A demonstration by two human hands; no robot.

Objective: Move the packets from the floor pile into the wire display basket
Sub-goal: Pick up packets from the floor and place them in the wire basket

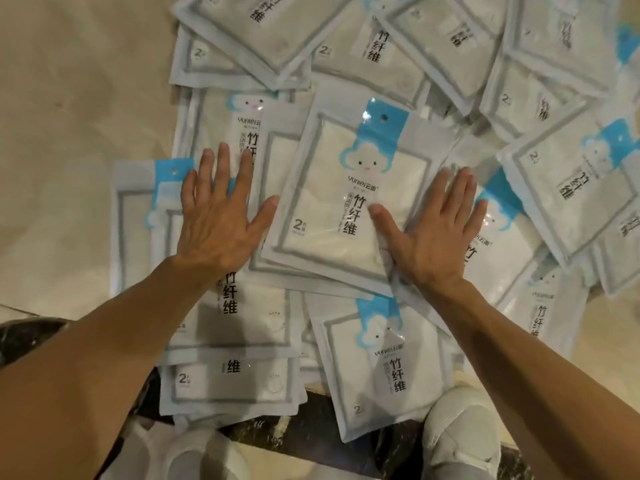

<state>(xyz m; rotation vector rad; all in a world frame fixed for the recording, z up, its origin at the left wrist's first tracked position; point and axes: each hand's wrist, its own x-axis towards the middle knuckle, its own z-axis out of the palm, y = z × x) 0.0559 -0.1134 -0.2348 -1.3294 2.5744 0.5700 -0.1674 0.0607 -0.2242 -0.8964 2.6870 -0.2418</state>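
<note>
Both hands flat, fingers straight and spread, palms down on the pile (381, 98), grasping nothing. Left hand (216, 216) mid-left, right hand (434, 230) mid-right, flanking the top packet (343, 195) at frame centre; both thumbs touch it.

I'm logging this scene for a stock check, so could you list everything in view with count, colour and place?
packets: too many overlapping to count, white with pale grey borders and blue cloud headers, heaped across the floor from centre to upper right.
floor: one, beige, bare at left.
dark marbled strip: one, black with pale veins, along the bottom under the nearest packets.
shoes: two, light grey, bottom edge.
left hand: one, fingers spread flat on packets left of centre.
right hand: one, fingers spread flat on packets right of centre.
</note>
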